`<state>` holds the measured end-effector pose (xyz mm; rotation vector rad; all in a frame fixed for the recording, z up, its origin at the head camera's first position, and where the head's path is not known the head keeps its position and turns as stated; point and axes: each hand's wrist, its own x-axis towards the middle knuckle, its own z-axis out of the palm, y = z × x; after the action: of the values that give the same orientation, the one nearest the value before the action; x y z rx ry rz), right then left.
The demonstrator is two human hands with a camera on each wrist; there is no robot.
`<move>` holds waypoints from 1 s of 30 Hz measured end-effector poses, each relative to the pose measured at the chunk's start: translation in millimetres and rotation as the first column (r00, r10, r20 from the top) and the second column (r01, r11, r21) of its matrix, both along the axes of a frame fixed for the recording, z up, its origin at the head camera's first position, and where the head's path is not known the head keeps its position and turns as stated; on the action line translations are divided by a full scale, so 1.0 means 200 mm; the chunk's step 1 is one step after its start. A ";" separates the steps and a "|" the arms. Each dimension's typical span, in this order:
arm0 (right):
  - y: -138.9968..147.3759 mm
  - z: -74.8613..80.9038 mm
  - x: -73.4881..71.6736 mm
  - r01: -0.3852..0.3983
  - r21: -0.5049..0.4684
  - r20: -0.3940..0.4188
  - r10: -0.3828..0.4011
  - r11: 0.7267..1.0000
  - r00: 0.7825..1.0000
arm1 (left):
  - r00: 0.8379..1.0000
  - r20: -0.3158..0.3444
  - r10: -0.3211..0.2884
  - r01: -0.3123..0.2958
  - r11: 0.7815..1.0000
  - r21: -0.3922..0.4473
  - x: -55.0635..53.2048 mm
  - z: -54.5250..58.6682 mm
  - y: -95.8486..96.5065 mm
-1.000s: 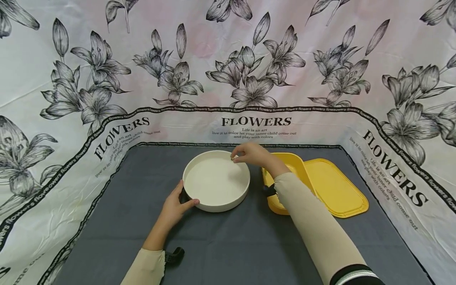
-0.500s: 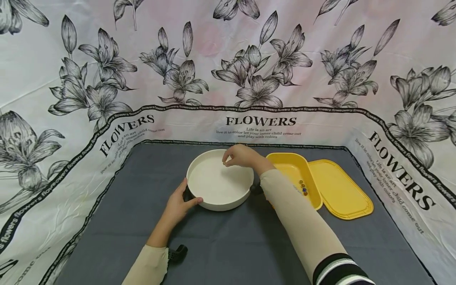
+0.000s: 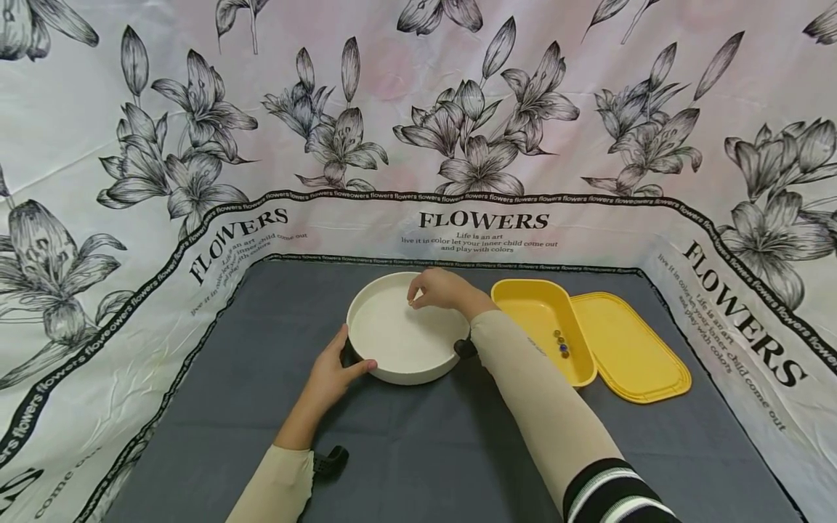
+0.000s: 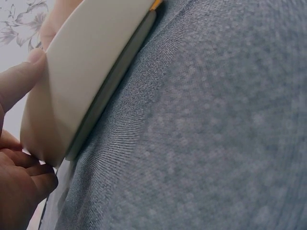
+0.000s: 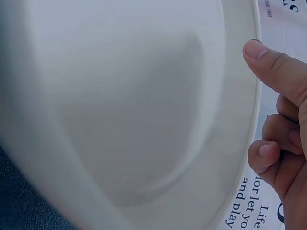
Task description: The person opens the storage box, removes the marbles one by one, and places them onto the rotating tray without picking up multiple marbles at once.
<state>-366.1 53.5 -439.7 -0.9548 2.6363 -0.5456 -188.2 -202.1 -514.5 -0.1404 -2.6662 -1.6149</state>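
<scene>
A round, shallow white dish point(image 3: 407, 338) sits at the middle of the grey cloth, and its inside looks bare. My left hand point(image 3: 330, 374) grips its left side, thumb point(image 4: 21, 79) against the outer wall and fingers curled at the lower edge. Over the far right part of the dish, my right hand point(image 3: 441, 289) has thumb and index finger pinched together. A small dark bit shows at the thumb tip point(image 5: 256, 49), seemingly a marble, mostly hidden. Several small brown and blue marbles point(image 3: 563, 349) lie in a yellow box point(image 3: 538, 298) to the right, partly covered by my right sleeve.
A yellow lid point(image 3: 637, 352) lies flat on the grey cloth point(image 3: 405, 450), right against the box. Behind, a flower-printed fabric point(image 3: 366, 232) rises along the cloth's far edge. A grey-green edge point(image 4: 103, 98) shows under the dish in the left wrist view.
My right hand has moved left from the dish's far right rim to over its inside. The marbles in the box have come into view. My left hand keeps its grip.
</scene>
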 end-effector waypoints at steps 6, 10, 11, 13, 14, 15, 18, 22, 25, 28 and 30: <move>-0.01 0.00 0.00 -0.020 0.008 -0.011 0.020 1.000 1.000 | 1.000 -0.003 -0.009 0.009 1.000 -0.003 0.00 0.01 0.00; -0.02 -0.01 0.00 -0.028 0.025 -0.012 0.028 0.999 1.000 | 1.000 0.002 -0.003 0.003 1.000 -0.016 0.00 0.01 0.00; -0.03 -0.01 0.00 -0.027 0.031 -0.012 0.027 0.999 1.000 | 1.000 0.004 -0.001 0.001 1.000 -0.017 0.00 0.01 0.00; -0.03 -0.01 0.01 -0.021 0.035 -0.010 0.022 0.999 1.000 | 1.000 0.003 0.002 -0.002 1.000 -0.019 0.00 0.01 0.00; -0.03 -0.01 0.01 -0.018 0.038 -0.007 0.018 0.999 1.000 | 1.000 0.003 0.003 -0.003 1.000 -0.020 0.00 0.01 0.00; -0.03 -0.01 0.01 -0.014 0.040 -0.001 0.014 0.999 1.000 | 1.000 0.002 0.004 -0.003 1.000 -0.021 0.00 0.01 0.00; -0.03 -0.01 0.01 -0.002 0.053 0.010 0.002 0.999 1.000 | 1.000 -0.002 0.001 -0.001 1.000 -0.027 0.00 0.01 0.00; -0.03 -0.01 0.00 -0.006 0.064 0.025 0.004 0.998 1.000 | 1.000 -0.004 -0.005 0.005 0.999 -0.032 0.00 0.01 -0.01; -0.01 0.01 0.00 -0.021 0.063 0.019 0.020 0.998 1.000 | 1.000 -0.002 -0.008 0.008 0.999 -0.033 0.00 0.00 0.00; 0.03 0.05 0.00 -0.031 0.056 -0.001 0.031 0.998 1.000 | 1.000 -0.001 -0.007 0.007 1.000 -0.030 -0.01 0.00 -0.01; 0.06 0.10 0.00 -0.032 0.053 -0.021 0.033 0.998 0.999 | 1.000 -0.004 -0.002 0.002 1.000 -0.031 -0.01 0.00 -0.01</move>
<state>-365.2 64.9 -420.4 -0.9918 2.6355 -0.4579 -189.8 -204.1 -514.3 -0.1463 -2.6905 -1.5722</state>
